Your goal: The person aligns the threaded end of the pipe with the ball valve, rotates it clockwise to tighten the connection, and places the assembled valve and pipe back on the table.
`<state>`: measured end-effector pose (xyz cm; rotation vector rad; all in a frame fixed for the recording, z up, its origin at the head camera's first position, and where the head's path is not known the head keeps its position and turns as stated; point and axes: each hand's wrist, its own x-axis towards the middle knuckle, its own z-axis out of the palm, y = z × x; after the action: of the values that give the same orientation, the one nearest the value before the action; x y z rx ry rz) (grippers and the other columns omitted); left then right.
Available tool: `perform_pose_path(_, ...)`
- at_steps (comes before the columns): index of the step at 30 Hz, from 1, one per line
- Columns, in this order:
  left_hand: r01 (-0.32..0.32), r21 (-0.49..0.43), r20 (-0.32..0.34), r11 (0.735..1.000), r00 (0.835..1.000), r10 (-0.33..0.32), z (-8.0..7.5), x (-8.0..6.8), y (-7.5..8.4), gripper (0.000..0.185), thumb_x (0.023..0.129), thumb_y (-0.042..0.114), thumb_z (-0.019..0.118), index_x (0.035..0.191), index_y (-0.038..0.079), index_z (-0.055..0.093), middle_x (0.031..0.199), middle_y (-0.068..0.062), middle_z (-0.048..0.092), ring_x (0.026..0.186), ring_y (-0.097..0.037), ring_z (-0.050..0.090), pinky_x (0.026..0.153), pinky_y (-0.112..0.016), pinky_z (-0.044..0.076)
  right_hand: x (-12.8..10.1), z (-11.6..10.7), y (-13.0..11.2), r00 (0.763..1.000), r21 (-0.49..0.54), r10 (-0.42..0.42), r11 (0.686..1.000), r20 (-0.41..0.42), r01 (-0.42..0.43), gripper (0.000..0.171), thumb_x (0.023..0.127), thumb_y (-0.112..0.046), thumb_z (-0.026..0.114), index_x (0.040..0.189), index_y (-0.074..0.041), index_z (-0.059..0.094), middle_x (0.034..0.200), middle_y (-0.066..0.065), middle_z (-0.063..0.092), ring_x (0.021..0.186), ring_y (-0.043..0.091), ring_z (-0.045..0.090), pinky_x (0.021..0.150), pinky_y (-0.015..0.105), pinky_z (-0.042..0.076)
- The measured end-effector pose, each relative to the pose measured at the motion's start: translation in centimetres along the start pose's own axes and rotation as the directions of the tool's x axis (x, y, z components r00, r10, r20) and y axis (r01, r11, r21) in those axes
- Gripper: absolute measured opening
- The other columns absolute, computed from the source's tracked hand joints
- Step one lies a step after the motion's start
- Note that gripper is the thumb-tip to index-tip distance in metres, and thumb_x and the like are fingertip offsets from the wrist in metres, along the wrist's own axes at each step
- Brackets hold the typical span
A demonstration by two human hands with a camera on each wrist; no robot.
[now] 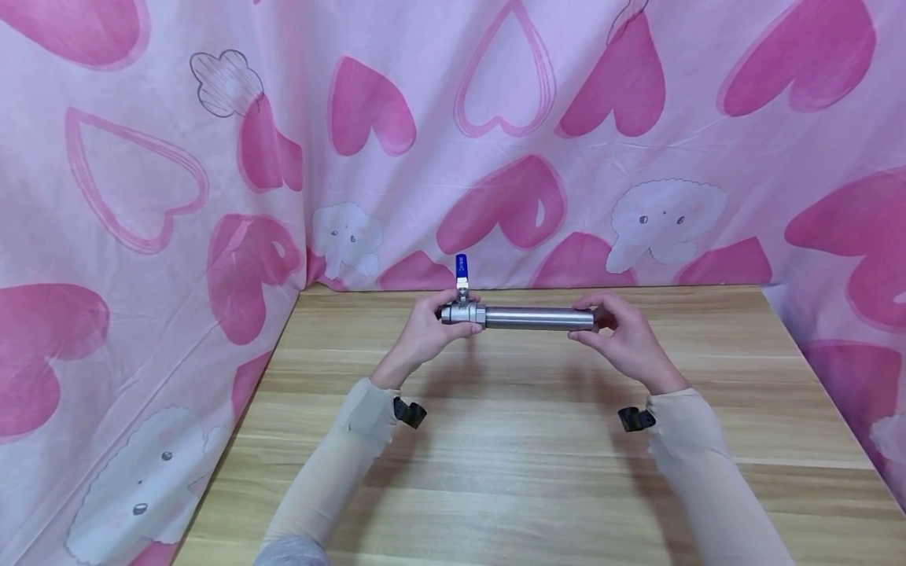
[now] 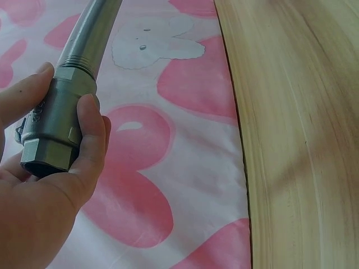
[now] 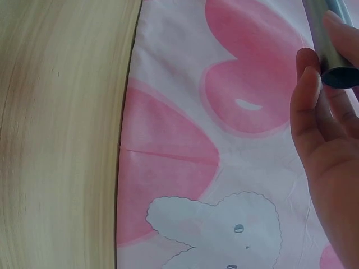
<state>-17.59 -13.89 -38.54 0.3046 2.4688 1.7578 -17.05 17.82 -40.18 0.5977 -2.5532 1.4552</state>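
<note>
Above table (image 1: pixel 495 472), pipe (image 1: pixel 538 317) level, seemingly left-right

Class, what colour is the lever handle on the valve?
Blue; the valve handle shows best in the head view.

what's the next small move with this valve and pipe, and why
Probably twist the pipe with the right hand while the left hand steadies the valve: both are held level above the table, each hand gripping one end, pipe already seated in the valve.
</note>
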Motion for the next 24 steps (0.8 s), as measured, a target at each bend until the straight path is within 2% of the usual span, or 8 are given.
perform_pose_path(9,0.014,0.004,-0.002,1.000,1.000,-0.014,-0.10,-0.01,0.02,0.042,0.077,0.017,0.082,0.116,0.024,0.068,0.115,-0.001,0.067,0.098,-0.020,0.063,0.082,-0.032,0.054,0.10,-0.02,0.05,1.000,-0.008,0.000,1.000,0.000,0.000,0.039,0.079,-0.009,0.079,0.114,-0.012,0.063,0.104,0.004,0.066,0.083,0.011,0.058,0.076,0.013,0.050)
perform_pose_path(24,0.008,-0.003,0.006,1.000,1.000,-0.008,-0.19,-0.09,0.08,0.043,0.077,0.017,0.082,0.117,0.020,0.067,0.115,-0.003,0.068,0.096,-0.019,0.062,0.080,-0.030,0.054,0.06,0.03,-0.09,1.000,-0.027,0.024,0.999,0.008,-0.024,0.041,0.080,-0.013,0.079,0.117,-0.010,0.063,0.105,0.006,0.066,0.082,0.011,0.057,0.073,0.015,0.049)
